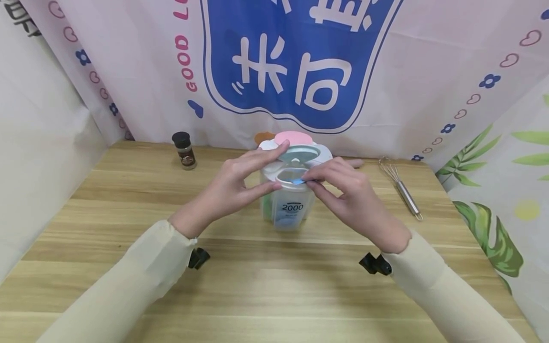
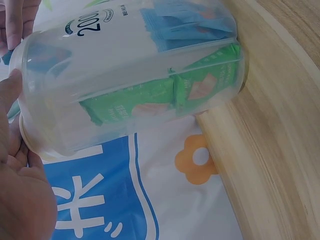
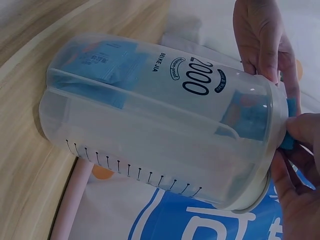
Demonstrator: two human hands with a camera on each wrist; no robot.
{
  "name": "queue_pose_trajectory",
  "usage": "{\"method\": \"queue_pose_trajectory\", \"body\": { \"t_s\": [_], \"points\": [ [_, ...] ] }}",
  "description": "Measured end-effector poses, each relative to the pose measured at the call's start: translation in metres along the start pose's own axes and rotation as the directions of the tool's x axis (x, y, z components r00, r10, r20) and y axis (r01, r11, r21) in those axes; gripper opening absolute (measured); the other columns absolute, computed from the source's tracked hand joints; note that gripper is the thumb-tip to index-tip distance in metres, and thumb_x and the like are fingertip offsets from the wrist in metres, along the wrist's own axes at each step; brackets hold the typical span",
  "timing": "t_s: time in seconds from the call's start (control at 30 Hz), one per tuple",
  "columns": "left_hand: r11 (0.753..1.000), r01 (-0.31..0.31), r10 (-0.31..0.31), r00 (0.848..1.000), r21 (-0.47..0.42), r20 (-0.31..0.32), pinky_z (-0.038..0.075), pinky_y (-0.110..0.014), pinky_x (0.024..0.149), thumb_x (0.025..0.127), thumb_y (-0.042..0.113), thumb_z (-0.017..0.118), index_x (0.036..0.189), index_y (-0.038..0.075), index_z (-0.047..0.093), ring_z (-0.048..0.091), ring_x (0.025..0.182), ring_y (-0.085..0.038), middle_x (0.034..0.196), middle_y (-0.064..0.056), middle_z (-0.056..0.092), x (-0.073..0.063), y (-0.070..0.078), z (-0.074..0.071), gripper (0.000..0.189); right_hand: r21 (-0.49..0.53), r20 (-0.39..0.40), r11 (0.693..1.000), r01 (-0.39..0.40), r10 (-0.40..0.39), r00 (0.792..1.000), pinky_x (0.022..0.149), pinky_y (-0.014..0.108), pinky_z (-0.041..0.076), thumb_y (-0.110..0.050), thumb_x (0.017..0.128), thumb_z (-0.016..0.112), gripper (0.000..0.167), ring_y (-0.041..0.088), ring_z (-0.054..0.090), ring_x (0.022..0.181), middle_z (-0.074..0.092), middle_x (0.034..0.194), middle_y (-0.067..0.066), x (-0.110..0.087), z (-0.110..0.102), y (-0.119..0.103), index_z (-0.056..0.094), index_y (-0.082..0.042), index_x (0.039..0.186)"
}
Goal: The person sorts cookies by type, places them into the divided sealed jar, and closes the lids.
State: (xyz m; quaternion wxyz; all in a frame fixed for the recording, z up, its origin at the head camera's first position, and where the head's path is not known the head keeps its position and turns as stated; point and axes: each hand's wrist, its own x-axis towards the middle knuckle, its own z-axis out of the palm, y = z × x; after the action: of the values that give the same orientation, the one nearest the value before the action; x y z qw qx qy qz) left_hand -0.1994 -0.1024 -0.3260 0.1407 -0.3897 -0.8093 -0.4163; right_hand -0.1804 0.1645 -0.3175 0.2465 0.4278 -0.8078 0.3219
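Note:
A clear plastic storage canister (image 1: 280, 224) marked 2000 stands upright on the table, one flap of its white lid (image 1: 268, 169) raised. My left hand (image 1: 240, 178) grips the lid's left side, thumb at the front rim. At the open hole, my right hand (image 1: 343, 188) pinches a blue packet (image 3: 245, 115), most of which hangs inside the canister's top. Lower down lie several blue packets (image 3: 95, 65) in one compartment. Green packets (image 2: 130, 102) show in the neighbouring compartment in the left wrist view.
On the wooden table (image 1: 240, 295), a black-capped spice jar (image 1: 186, 151) stands at the back left. A metal whisk (image 1: 401, 188) lies to the right. Behind the canister, a pink stick-like thing (image 3: 72, 200) lies near the back edge, before a printed curtain (image 1: 146, 71).

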Motion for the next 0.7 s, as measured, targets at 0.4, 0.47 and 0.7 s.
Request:
{"method": "queue_pose_trajectory", "body": {
  "t_s": [0.4, 0.47, 0.7],
  "points": [
    [1.000, 0.006, -0.006, 1.000, 0.011, 0.001, 0.051, -0.046, 0.119, 0.092, 0.014, 0.082, 0.157, 0.015, 0.050, 0.060, 0.141, -0.026, 0.154, -0.008, 0.060, -0.0012, -0.0012, 0.0016, 0.072, -0.066, 0.067, 0.997, -0.031, 0.035, 0.997, 0.097, 0.036, 0.061, 0.007, 0.089, 0.078, 0.025, 0.024, 0.065, 0.114, 0.074, 0.114, 0.008, -0.0045, -0.0006, -0.0031, 0.080, -0.003, 0.113],
    [1.000, -0.001, 0.001, 1.000, 0.011, -0.004, 0.051, -0.045, 0.119, 0.092, 0.014, 0.082, 0.156, 0.014, 0.050, 0.060, 0.141, -0.026, 0.153, -0.009, 0.061, -0.0010, -0.0015, 0.0015, 0.072, -0.070, 0.075, 0.997, -0.036, 0.041, 0.996, 0.097, 0.038, 0.062, 0.006, 0.089, 0.078, 0.026, 0.024, 0.064, 0.114, 0.074, 0.116, 0.008, -0.0048, -0.0011, -0.0037, 0.080, -0.003, 0.113],
    [1.000, -0.011, 0.011, 1.000, 0.011, -0.010, 0.051, -0.047, 0.117, 0.092, 0.012, 0.082, 0.156, 0.014, 0.051, 0.060, 0.140, -0.027, 0.154, -0.009, 0.060, -0.0004, -0.0010, 0.0013, 0.071, -0.077, 0.082, 0.996, -0.051, 0.057, 0.995, 0.098, 0.040, 0.062, 0.005, 0.089, 0.078, 0.029, 0.024, 0.063, 0.116, 0.072, 0.118, 0.008, -0.0053, -0.0019, -0.0048, 0.080, -0.004, 0.117]
  ]
}}
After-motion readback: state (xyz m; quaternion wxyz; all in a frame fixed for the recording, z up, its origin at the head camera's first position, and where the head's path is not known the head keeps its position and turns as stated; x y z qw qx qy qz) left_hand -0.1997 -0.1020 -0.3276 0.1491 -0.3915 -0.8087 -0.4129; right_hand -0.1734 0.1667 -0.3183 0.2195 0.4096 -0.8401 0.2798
